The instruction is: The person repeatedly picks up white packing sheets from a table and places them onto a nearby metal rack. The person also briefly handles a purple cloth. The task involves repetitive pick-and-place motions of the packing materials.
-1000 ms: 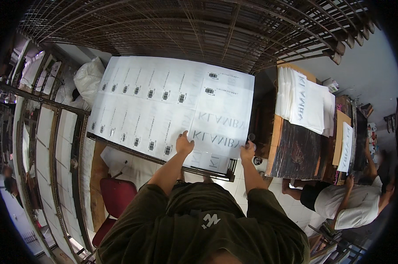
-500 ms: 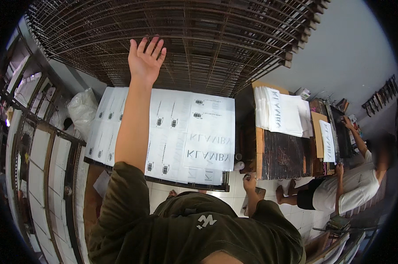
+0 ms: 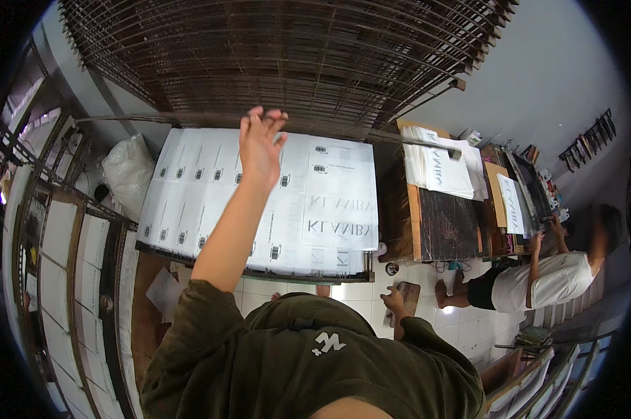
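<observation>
My left hand [image 3: 261, 150] is raised over the far edge of the table, its fingers curled over the front bar of the lowest shelf of a wire drying rack [image 3: 287, 63]. That shelf hangs just above the white printed sheets [image 3: 260, 223], which lie in overlapping rows on the table. My right hand [image 3: 395, 302] hangs low by my side, fingers loosely bent and apart, with nothing visible in it. Below it, a flat brown piece [image 3: 410, 297] lies near the floor.
To the right, a dark wooden table [image 3: 448, 227] bears a stack of white printed sheets [image 3: 438, 167]. Beyond it a person in a white shirt [image 3: 560, 279] works at a dark frame [image 3: 528, 188]. At left are a white plastic sack [image 3: 129, 174] and shelving [image 3: 88, 258].
My left hand has closed from spread fingers and come down nearer to me, and the lowest rack shelf has dropped with it. The co-worker's hands have moved closer together at the frame.
</observation>
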`<action>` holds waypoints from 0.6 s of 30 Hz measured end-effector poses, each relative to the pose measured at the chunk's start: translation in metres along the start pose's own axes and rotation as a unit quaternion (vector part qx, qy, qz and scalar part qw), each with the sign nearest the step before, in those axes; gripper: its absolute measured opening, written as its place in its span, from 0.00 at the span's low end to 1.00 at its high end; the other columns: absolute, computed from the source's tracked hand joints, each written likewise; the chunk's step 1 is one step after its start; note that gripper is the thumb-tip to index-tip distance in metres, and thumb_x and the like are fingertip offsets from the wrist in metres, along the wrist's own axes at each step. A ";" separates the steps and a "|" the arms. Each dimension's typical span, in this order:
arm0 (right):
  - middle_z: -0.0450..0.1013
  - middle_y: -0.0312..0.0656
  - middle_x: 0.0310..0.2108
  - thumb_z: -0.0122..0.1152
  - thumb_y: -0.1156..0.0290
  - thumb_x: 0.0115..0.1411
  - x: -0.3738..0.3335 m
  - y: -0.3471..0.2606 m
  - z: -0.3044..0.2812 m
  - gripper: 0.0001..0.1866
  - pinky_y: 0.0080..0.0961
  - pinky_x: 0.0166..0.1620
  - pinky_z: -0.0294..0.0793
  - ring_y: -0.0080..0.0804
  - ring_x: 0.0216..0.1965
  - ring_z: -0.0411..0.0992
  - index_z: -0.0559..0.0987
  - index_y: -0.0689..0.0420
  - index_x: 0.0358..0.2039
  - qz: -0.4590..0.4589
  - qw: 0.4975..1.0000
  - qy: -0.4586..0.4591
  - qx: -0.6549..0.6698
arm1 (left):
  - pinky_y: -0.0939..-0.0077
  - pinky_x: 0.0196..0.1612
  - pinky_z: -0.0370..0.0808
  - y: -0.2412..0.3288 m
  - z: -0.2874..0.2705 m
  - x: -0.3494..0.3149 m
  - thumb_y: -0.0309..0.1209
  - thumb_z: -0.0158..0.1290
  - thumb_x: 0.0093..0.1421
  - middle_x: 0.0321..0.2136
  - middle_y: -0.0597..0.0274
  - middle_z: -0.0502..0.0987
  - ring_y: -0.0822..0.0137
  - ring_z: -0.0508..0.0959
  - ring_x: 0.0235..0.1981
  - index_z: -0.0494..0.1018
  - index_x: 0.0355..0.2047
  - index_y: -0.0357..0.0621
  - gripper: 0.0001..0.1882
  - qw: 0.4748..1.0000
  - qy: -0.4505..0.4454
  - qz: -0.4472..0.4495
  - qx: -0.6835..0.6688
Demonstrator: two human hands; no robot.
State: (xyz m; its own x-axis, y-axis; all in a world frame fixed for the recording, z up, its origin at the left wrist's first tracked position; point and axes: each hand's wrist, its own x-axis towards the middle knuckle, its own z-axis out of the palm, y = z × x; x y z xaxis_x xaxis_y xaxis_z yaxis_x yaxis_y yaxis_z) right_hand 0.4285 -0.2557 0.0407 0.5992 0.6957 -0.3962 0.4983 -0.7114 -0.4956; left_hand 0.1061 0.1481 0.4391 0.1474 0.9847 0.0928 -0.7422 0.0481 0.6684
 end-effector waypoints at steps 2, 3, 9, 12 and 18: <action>0.75 0.51 0.27 0.65 0.62 0.42 0.004 0.026 0.013 0.28 0.35 0.39 0.73 0.44 0.33 0.74 0.71 0.58 0.45 0.036 0.999 -0.026 0.019 | 0.68 0.44 0.60 -0.007 -0.023 -0.040 0.42 0.39 0.63 0.37 0.64 0.70 0.68 0.68 0.45 0.58 0.42 0.54 0.11 0.998 0.041 -0.045 0.012; 0.75 0.51 0.27 0.65 0.61 0.42 -0.001 0.021 0.015 0.27 0.35 0.39 0.72 0.44 0.33 0.74 0.72 0.57 0.44 0.037 0.998 -0.023 0.036 | 0.69 0.43 0.60 -0.011 -0.038 -0.064 0.42 0.38 0.64 0.38 0.63 0.70 0.67 0.69 0.45 0.57 0.42 0.53 0.11 0.995 0.066 -0.070 0.027; 0.75 0.51 0.31 0.64 0.58 0.44 -0.026 0.007 0.031 0.28 0.35 0.41 0.72 0.44 0.35 0.74 0.71 0.56 0.46 0.041 0.998 -0.057 0.007 | 0.68 0.47 0.61 -0.078 -0.199 -0.187 0.43 0.38 0.63 0.40 0.63 0.70 0.67 0.66 0.47 0.58 0.44 0.49 0.15 0.940 0.149 -0.298 0.071; 0.75 0.51 0.32 0.63 0.57 0.45 -0.044 -0.014 0.031 0.28 0.35 0.43 0.71 0.45 0.37 0.73 0.71 0.55 0.46 0.054 0.995 -0.083 -0.014 | 0.69 0.45 0.63 -0.119 -0.263 -0.219 0.43 0.38 0.63 0.40 0.62 0.70 0.66 0.67 0.46 0.62 0.40 0.47 0.15 0.914 0.175 -0.360 0.058; 0.75 0.50 0.32 0.64 0.59 0.45 -0.053 0.002 0.030 0.28 0.33 0.39 0.72 0.41 0.34 0.74 0.70 0.56 0.47 0.064 0.992 -0.099 0.033 | 0.69 0.42 0.65 -0.176 -0.327 -0.218 0.44 0.47 0.58 0.40 0.63 0.69 0.64 0.69 0.43 0.59 0.40 0.50 0.16 0.845 0.259 -0.466 0.026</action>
State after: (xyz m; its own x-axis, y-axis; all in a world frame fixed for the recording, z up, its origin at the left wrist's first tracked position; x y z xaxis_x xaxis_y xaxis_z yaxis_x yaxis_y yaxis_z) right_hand 0.3785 -0.2909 0.0372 0.5163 0.6111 -0.6000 0.3800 -0.7913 -0.4790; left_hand -0.0095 -0.0207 0.0597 0.3360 0.4642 -0.8195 -0.4296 0.8498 0.3053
